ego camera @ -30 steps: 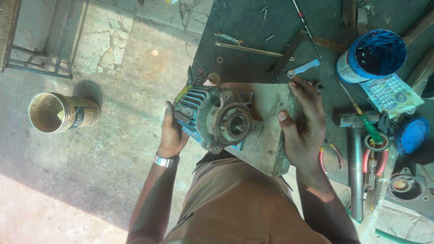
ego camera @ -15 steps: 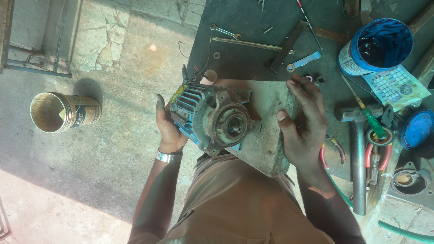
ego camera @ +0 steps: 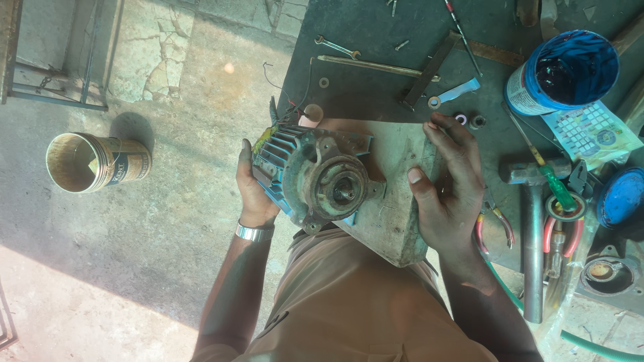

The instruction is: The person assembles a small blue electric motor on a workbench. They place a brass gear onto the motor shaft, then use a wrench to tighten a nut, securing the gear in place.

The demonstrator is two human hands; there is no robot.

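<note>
Head view. We see our left hand (ego camera: 253,184) cupped around the finned side of a small blue electric motor (ego camera: 312,175), fingers wrapped on the ribbed housing, thumb side hidden behind it. The motor lies on its side on a pale stone block (ego camera: 392,201) at the near edge of the dark workbench (ego camera: 362,87), its rusty end cover and shaft stub facing up at us. Our right hand (ego camera: 448,188) lies flat on the block, fingers spread over its far corner, thumb pressed on the top face — bracing, not pinching anything.

Handling, as we judge it: the motor looks cast metal, dense and stiff, heavy for its size; the fins give good purchase, while the rusted cover looks gritty and the shaft stub is a poor place to hold. Best taken by the finned body with both hands. The block looks heavy too, with rough edges.

Containers — a blue plastic tub (ego camera: 562,74) stands open on the bench, dark inside; we cannot tell the contents. Its blue lid (ego camera: 620,196) lies well apart, near the hammer (ego camera: 533,228). On the floor to the left a tin can (ego camera: 90,163) lies on its side, mouth open, seemingly empty inside. Pliers (ego camera: 495,224) rest just beside the right hand.
</note>
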